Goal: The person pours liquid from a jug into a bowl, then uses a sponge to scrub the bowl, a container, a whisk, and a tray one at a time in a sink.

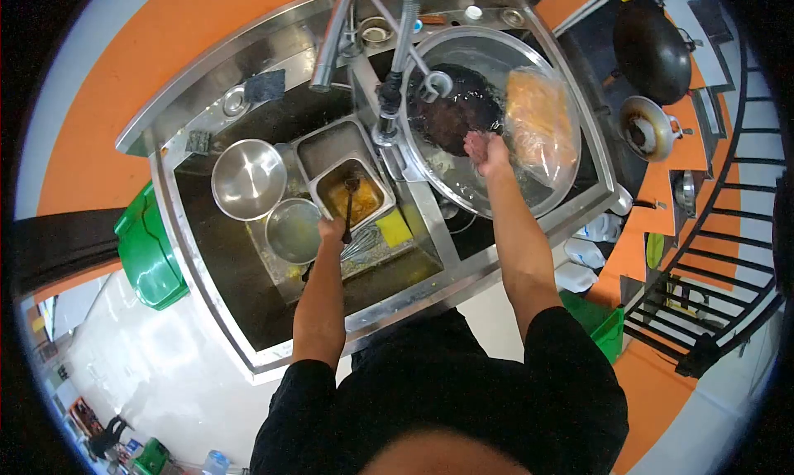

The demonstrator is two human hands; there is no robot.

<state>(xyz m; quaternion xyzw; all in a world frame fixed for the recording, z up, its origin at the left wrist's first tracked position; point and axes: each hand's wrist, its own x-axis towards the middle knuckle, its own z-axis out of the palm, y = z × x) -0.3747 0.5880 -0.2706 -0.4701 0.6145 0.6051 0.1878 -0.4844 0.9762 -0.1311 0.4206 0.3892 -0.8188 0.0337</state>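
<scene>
My left hand (332, 229) is closed round the handle of a dark ladle (350, 195). The ladle's head rests in a rectangular steel pan (382, 216) holding yellowish liquid. Over the large round steel basin (423, 174), my right hand (495, 155) grips a crumpled pink lump (475, 146), whose kind I cannot tell. Inside the basin, a dark round shape (455, 103) lies in water beside a clear plastic bag (542, 124) with orange contents. Below my left hand are a wire whisk (361, 243) and a round bowl of cloudy water (293, 231).
A shiny steel bowl (249, 180) and a yellow sponge (394, 227) are in the left sink. A sprayer faucet (389, 103) hangs between the basins. To the right stand a black wok (652, 57) and a smaller pan (647, 128). A green bin (150, 248) is at the left.
</scene>
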